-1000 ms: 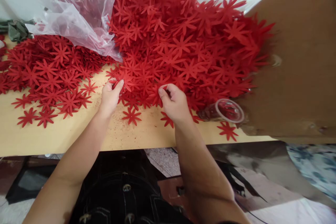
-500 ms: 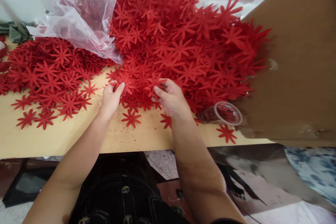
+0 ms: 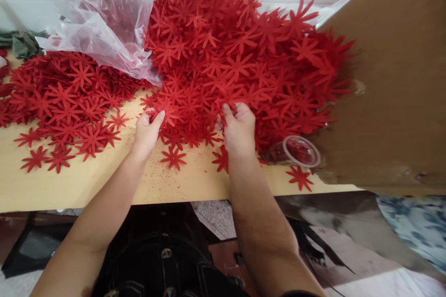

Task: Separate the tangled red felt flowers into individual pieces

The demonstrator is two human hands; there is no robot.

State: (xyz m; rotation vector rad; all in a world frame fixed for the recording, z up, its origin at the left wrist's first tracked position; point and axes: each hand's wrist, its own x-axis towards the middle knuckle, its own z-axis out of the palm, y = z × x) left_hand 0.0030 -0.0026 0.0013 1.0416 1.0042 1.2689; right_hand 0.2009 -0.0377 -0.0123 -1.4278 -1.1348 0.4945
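Observation:
My left hand (image 3: 149, 130) is closed, thumb on top, pinching a red flower-shaped cutout (image 3: 169, 113) with long narrow petals. To its right, my right hand (image 3: 239, 126) is closed at the front of the big heap of red flower cutouts (image 3: 240, 62). Thin red petals show at its fingertips, so it pinches a red flower cutout (image 3: 223, 113), mostly hidden by the fingers. Between my wrists a single cutout (image 3: 173, 158) lies flat on the pale wooden table (image 3: 195, 185). Another loose one (image 3: 221, 159) lies partly under my right wrist.
A second pile of cutouts (image 3: 62, 102) spreads on the left, beneath a clear plastic bag (image 3: 114, 32). A clear plastic cup (image 3: 301, 151) lies tipped on its side by a large cardboard box (image 3: 390, 93). Dark green cloth (image 3: 26, 44) sits far left.
My right hand has moved to the right and turned, drawing its fingers away from my left hand. The left hand stays in place with its cutout.

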